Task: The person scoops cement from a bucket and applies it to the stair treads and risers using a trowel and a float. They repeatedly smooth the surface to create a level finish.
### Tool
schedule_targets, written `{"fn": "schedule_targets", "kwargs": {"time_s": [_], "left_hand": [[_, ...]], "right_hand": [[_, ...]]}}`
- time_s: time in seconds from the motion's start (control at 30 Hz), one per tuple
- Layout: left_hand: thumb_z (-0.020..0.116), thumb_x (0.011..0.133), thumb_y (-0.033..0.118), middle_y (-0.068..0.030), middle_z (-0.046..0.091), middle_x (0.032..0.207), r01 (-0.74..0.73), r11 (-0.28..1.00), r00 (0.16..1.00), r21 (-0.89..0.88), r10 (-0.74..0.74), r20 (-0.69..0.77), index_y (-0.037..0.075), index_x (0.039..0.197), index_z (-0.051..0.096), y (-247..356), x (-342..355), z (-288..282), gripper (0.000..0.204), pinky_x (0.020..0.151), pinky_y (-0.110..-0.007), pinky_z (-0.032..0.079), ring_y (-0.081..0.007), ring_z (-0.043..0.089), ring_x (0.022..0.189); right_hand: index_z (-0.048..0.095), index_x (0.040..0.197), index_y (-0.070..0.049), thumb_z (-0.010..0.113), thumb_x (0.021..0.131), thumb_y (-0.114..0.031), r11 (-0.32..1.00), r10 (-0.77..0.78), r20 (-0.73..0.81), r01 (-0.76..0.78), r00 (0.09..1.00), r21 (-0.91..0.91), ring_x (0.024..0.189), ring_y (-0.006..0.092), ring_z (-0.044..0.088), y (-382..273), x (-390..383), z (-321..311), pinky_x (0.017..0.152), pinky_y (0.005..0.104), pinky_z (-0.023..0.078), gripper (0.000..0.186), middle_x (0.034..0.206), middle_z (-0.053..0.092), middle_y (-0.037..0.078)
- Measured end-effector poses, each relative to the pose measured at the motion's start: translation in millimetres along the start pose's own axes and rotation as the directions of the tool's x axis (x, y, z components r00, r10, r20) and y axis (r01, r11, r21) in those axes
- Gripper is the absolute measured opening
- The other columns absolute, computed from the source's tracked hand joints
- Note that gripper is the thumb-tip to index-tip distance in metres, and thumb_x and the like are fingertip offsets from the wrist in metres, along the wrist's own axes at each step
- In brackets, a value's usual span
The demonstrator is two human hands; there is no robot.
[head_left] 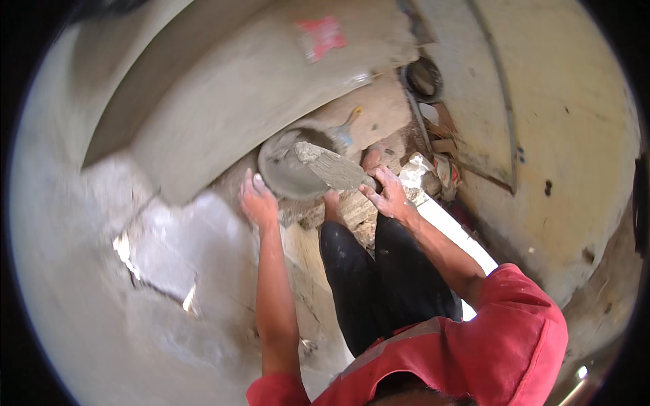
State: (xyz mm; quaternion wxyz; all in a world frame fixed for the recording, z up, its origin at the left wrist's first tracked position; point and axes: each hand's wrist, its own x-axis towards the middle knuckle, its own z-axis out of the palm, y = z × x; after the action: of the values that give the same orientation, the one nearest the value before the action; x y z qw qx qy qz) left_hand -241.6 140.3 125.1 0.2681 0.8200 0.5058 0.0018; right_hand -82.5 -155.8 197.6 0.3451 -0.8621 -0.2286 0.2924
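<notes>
- Our right hand [389, 194] grips the trowel [342, 174], mortar [308, 153] on its blade.
- Our left hand [258, 197], half-curled, is at the bowl [296, 193]; its grip we cannot tell.

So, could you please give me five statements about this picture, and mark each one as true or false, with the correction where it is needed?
1. The right hand holds a trowel. True.
2. The blade of the trowel is clean. False: grey paste is on it.
3. The left hand is close to the round basin. True.
4. The left hand holds the brush. False: it lies at the far right side of the basin, in neither hand.
5. A red and white wrapper lies on the pale slab. True.
</notes>
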Motion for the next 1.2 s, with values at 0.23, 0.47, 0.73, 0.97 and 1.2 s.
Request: {"fn": "schedule_targets", "kwargs": {"time_s": [0.23,0.47,0.73,0.97,1.2], "left_hand": [[0.055,0.109,0.024,-0.0198,0.051,0.160,-0.553,0.833,0.831,0.011,0.550,0.086,0.002,0.157,0.050,183,64,38,0.053,0.123,-0.050,0.037,-0.0396,0.047,0.148],[0.043,0.113,0.034,-0.0173,0.025,0.176,-0.605,0.739,0.790,0.296,0.512,0.337,0.006,0.169,0.027,288,138,91,0.065,0.130,-0.059,0.023,-0.0344,0.023,0.163],[0.031,0.114,0.045,-0.0134,0.017,0.180,-0.550,0.679,0.786,0.487,0.223,0.577,0.007,0.171,0.022,311,148,91,0.069,0.130,-0.065,0.015,-0.0315,0.012,0.166],[0.029,0.114,0.046,-0.0122,0.015,0.180,-0.587,0.593,0.755,0.550,0.156,0.637,0.008,0.171,0.021,319,157,85,0.070,0.129,-0.069,0.015,-0.0313,0.010,0.167],[0.030,0.113,0.045,-0.0098,0.013,0.181,-0.581,0.604,0.744,0.546,0.120,0.658,0.010,0.172,0.021,330,154,78,0.069,0.129,-0.069,0.014,-0.0310,0.009,0.167]], "right_hand": [[0.058,0.119,-0.003,0.075,0.097,-0.035,0.935,0.340,-0.268,-0.295,0.901,0.197,0.091,0.0404,0.068,61,24,-90,0.079,0.0466,0.054,0.043,0.097,0.070,0.024],[0.062,0.116,-0.001,0.064,0.103,-0.043,0.943,0.332,-0.456,-0.289,0.826,0.163,0.099,0.0516,0.068,135,98,-112,0.084,0.0537,0.054,0.044,0.103,0.071,0.030],[0.059,0.116,-0.002,0.061,0.106,-0.045,0.871,0.490,-0.378,-0.419,0.786,0.258,0.096,0.0537,0.067,142,139,-81,0.081,0.0594,0.052,0.044,0.098,0.070,0.029],[0.060,0.112,-0.003,0.055,0.109,-0.042,0.909,0.417,-0.476,-0.355,0.774,0.217,0.092,0.0493,0.069,103,158,-51,0.079,0.0592,0.055,0.039,0.101,0.070,0.027],[0.061,0.111,-0.005,0.062,0.105,-0.035,0.941,0.250,-0.426,-0.322,0.870,-0.106,0.081,0.0422,0.072,91,119,-90,0.070,0.0555,0.058,0.030,0.090,0.072,0.018]]}}
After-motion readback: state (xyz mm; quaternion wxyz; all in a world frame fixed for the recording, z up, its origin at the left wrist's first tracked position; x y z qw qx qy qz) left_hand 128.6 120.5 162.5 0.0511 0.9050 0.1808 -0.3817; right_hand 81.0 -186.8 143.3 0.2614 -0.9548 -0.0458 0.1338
